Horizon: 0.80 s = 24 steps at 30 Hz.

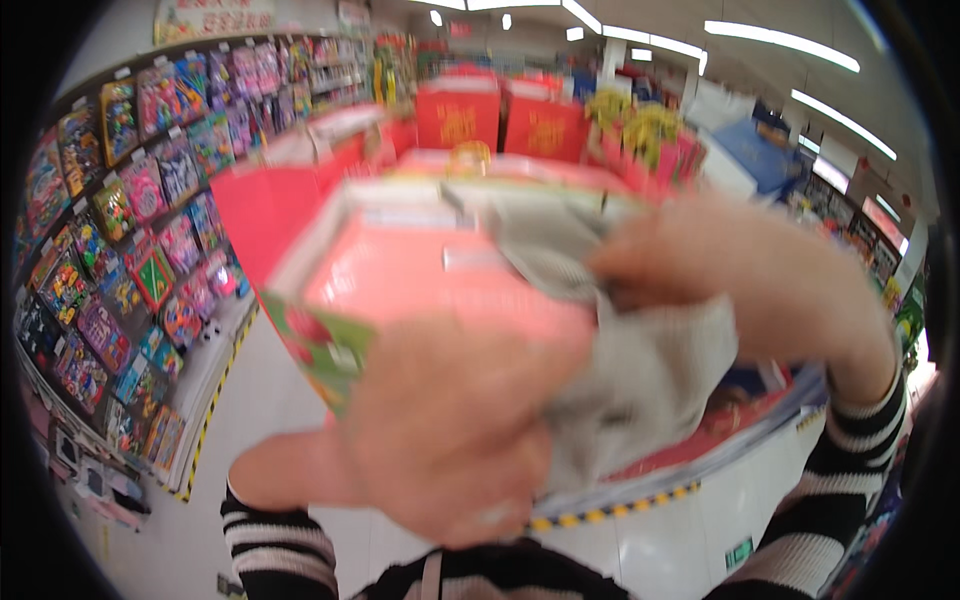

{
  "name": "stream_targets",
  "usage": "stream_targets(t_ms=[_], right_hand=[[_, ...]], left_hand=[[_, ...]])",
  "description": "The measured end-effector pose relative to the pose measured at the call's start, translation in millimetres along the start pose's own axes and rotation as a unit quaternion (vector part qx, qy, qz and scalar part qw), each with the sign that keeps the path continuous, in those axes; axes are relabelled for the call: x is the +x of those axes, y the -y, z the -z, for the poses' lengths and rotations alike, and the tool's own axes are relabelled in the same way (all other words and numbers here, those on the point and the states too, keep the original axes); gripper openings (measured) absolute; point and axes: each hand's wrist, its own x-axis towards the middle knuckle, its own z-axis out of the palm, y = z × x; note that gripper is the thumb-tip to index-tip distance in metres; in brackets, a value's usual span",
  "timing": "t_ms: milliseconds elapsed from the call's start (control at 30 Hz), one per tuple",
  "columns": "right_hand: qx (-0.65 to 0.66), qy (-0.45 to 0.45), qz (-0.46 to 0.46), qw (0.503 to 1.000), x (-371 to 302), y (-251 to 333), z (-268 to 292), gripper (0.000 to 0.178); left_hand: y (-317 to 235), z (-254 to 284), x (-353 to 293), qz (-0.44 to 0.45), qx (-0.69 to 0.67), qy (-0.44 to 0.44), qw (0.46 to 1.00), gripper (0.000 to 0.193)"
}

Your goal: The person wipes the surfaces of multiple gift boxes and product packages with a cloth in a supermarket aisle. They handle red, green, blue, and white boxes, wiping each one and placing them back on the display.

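A crumpled grey cloth [640, 390] hangs between my two hands, in front of an open carton. My right hand [710, 265] reaches in from the right, its fingers closed on the cloth's upper part. Closer to me, my left hand [450, 420] is curled with its back toward me, and cloth comes out beside its fingers; motion blurs it. Behind the hands, the carton [335, 340] has a green printed side and holds glossy pink packages [400, 265]. Part of the cloth lies over the packages. My hands hide the carton's near right corner.
Red gift boxes [457, 115] stand behind the carton, with yellow-green bunches [645, 130] to their right. A shelf wall of packaged toys [140, 240] runs along the left. Yellow-black striped tape [615, 508] edges the display base on the white tiled floor [260, 400].
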Motion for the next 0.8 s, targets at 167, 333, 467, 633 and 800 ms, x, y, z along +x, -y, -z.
stream_targets(t_ms=[167, 333, 467, 633, 800], right_hand=[[0.412, -0.307, -0.061, 0.856, 10.5, -10.8, -26.1, 0.030], [0.401, -0.539, -0.106, 0.733, -53.2, -14.3, -62.3, 0.032], [0.449, -0.562, -0.121, 0.684, -131.7, -0.6, -122.0, 0.036], [0.570, -0.511, -0.213, 0.607, -157.8, 36.4, -217.8, 0.040], [0.766, -0.280, -0.252, 0.521, -109.6, 86.5, -313.5, 0.046]], left_hand=[[12.3, 15.8, -0.3, 0.113, -0.112, 0.009, 0.987, 0.026], [-2.1, 26.8, -24.7, 0.198, -0.483, -0.206, 0.828, 0.028], [-45.8, 45.6, -89.0, 0.234, -0.547, -0.420, 0.685, 0.034], [-148.2, 74.0, -197.7, 0.512, -0.168, -0.287, 0.792, 0.029], [-267.2, -19.7, -238.3, 0.823, -0.309, -0.084, 0.468, 0.038]])
